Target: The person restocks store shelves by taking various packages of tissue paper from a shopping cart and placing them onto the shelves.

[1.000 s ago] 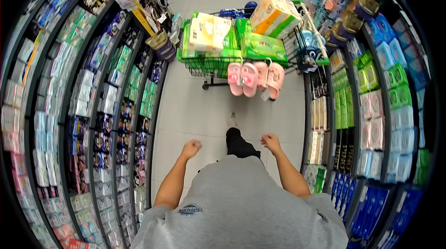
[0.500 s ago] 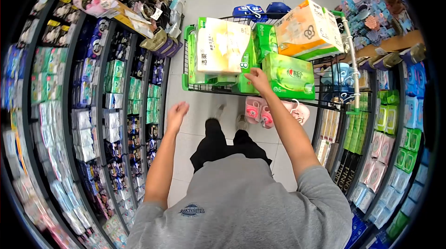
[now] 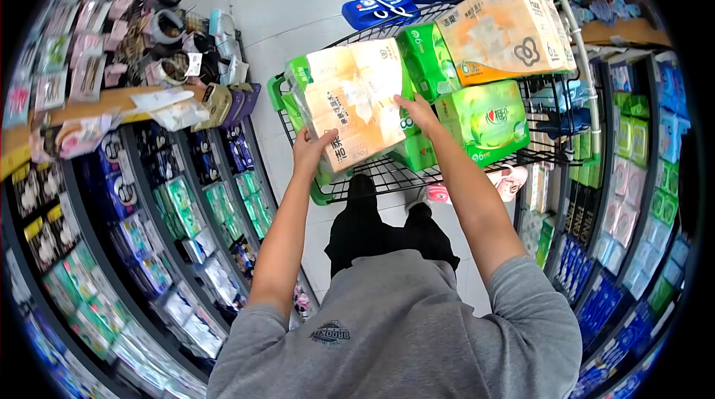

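Observation:
A large orange-and-white tissue pack (image 3: 354, 112) lies tilted on top of the goods at the left end of the shopping cart (image 3: 357, 189). My left hand (image 3: 313, 152) grips its lower left corner, thumb over the front face. At the opposite edge, my right hand (image 3: 418, 112) holds the pack's right side, with some fingers hidden. Just right of that hand sits a green tissue pack (image 3: 488, 123). Another green pack (image 3: 428, 62) stands behind it, and a second orange pack (image 3: 495, 30) rests at the cart's right end.
Shelves of small packets (image 3: 175, 209) line the left side, with hair accessories (image 3: 167, 27) above them. More packaged goods (image 3: 622, 183) fill the right shelves. Blue slippers (image 3: 380, 6) hang on the cart's far side, pink ones (image 3: 510, 182) on the near side.
Both hands have reached the orange-and-white tissue pack and taken hold of its sides. The pack now sits tilted. The cart appears closer and turned in view.

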Motion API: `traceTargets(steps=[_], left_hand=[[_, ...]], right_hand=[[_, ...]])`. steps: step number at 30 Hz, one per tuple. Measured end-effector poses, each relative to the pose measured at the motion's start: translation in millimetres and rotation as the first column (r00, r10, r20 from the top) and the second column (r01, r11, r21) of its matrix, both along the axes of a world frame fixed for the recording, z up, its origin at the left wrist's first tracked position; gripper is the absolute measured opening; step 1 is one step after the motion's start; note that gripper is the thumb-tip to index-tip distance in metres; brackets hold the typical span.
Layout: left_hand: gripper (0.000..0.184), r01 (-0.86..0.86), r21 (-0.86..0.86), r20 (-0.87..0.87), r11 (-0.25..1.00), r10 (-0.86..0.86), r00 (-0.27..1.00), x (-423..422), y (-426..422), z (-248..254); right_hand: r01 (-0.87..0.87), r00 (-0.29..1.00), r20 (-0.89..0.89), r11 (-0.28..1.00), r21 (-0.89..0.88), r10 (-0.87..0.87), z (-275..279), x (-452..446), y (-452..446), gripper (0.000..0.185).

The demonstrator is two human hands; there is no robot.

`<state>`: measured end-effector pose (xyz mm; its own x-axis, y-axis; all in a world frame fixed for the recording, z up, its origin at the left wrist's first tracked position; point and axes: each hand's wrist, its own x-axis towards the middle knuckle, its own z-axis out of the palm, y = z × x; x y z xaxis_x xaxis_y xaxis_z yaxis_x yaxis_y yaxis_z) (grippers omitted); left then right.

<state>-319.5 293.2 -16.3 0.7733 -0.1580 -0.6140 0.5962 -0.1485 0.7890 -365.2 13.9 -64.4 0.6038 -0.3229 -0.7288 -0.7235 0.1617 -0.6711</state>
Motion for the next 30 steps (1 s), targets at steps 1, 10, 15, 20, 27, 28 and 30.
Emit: traceTargets(steps=[1,10,15,20,27,28,30], left_hand=[[0.058,0.022,0.005,-0.012,1.000,-0.022,1.000,1,0,4],[0.059,0.082,0.114,0.063,0.990,-0.089,0.994,-4,-3,55],[0.057,0.035,0.106,0.404,0.994,-0.076,0.911,-11,-4,135],[0.061,0.291,0.037,0.567,0.956,-0.260,0.782,-2,-22,224],[0.075,0.637,0.289,0.750,0.714,-0.582,0.312,-125,-75,313],[0.075,0.694,0.327,0.765,0.641,-0.611,0.203,-150,-79,321],[0.074,0.757,0.437,0.772,0.486,-0.635,-0.038,-203,-89,331]], right_hand=[[0.022,1.000,-0.012,1.000,0.005,-0.022,-2,1,1,0.079],[0.362,0.889,0.169,0.880,0.307,-0.425,12,-4,9,0.050],[0.403,0.697,0.302,0.703,0.585,-0.651,36,-26,35,0.044],[0.331,0.803,0.303,0.808,0.488,-0.513,121,-89,45,0.054],[0.537,0.577,0.611,0.816,0.216,-0.541,184,-259,31,0.097],[0.594,0.570,0.725,0.803,-0.039,-0.386,198,-300,25,0.103],[0.667,0.548,0.799,0.705,-0.239,-0.248,238,-387,28,0.116]])
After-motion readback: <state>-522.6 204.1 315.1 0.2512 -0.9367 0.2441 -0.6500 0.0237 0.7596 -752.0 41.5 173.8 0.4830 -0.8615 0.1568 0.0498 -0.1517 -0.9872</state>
